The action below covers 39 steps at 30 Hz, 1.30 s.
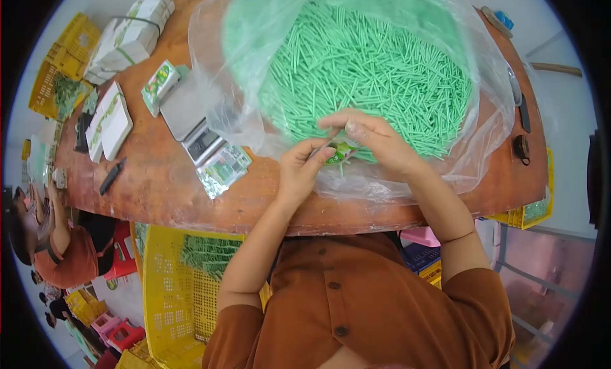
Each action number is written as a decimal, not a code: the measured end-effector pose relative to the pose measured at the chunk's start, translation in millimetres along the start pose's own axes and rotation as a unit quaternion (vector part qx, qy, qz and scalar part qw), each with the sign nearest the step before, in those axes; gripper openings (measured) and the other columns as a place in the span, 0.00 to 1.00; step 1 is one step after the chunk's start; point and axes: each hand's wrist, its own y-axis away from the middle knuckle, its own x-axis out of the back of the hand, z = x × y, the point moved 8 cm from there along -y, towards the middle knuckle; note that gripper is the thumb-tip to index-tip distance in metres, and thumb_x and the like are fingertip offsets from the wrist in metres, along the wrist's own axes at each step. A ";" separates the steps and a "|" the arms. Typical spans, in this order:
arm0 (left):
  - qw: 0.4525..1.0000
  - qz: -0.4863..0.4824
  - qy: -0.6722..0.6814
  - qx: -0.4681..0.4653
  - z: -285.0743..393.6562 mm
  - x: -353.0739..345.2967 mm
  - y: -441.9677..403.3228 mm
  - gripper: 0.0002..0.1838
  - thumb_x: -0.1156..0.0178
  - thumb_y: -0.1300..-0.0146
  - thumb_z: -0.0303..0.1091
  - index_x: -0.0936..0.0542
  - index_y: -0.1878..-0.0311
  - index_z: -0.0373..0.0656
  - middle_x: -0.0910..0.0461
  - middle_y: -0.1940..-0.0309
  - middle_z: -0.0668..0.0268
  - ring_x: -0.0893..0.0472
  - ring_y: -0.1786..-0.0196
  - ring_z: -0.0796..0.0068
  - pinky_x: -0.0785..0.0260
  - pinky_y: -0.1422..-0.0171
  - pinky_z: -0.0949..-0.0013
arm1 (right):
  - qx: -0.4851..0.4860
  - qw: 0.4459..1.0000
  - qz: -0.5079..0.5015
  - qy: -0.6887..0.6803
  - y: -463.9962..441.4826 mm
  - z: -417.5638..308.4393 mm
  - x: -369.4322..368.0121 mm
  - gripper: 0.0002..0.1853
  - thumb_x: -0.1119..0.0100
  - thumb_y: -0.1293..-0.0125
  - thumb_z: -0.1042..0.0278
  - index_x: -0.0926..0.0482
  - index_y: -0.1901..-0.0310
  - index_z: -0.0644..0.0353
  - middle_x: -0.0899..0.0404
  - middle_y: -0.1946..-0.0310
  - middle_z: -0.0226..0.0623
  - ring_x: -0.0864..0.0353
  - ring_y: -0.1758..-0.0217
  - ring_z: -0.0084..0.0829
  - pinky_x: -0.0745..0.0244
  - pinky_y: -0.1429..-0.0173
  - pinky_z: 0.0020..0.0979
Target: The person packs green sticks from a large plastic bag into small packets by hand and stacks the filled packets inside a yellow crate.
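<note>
My left hand (303, 168) pinches a small printed packet (344, 150), green with a little red on it, just above the table's near edge. Over the packet's upper right comes my right hand (377, 140), its fingers curled and touching or close to the packet's edge; what lies between them is hidden. Right behind both hands, a large clear plastic bag (407, 189) lies open, full of thin pale-green sticks (375, 76). One green stick (342, 170) shows just under the packet.
Left of the bag are a small scale (203, 144), flat silver-and-green packets (224, 168), a printed box (159, 85), white bundles (109, 124) and a black cutter (113, 176). A yellow crate (168, 286) stands below the wooden table (267, 206). Another person (67, 257) sits far left.
</note>
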 end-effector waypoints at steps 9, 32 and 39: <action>0.996 0.035 0.021 -0.076 15.0 4.7 0.5 0.07 0.44 0.38 0.28 0.20 0.60 0.34 0.21 0.68 0.71 0.27 0.65 0.86 0.35 0.59 0.81 | 0.133 0.918 -0.032 0.373 -0.8 -68.3 7.0 0.05 0.39 0.47 0.75 0.18 0.66 0.62 0.22 0.69 0.35 0.23 0.64 0.29 0.30 0.62 0.28; 0.982 0.068 -0.066 -0.164 42.3 10.0 11.2 0.08 0.44 0.38 0.25 0.20 0.58 0.35 0.20 0.70 0.67 0.27 0.69 0.86 0.35 0.65 0.81 | 0.220 0.823 -0.060 0.520 -4.9 -55.5 -19.4 0.04 0.40 0.51 0.75 0.24 0.73 0.62 0.24 0.55 0.37 0.23 0.59 0.37 0.28 0.56 0.35; 0.974 0.113 -0.050 -0.190 46.7 18.7 14.9 0.07 0.44 0.37 0.29 0.23 0.63 0.35 0.23 0.74 0.69 0.28 0.70 0.84 0.35 0.65 0.79 | 0.361 0.788 0.185 0.462 18.6 -109.0 8.0 0.06 0.39 0.49 0.73 0.21 0.68 0.56 0.23 0.56 0.36 0.25 0.56 0.37 0.30 0.53 0.35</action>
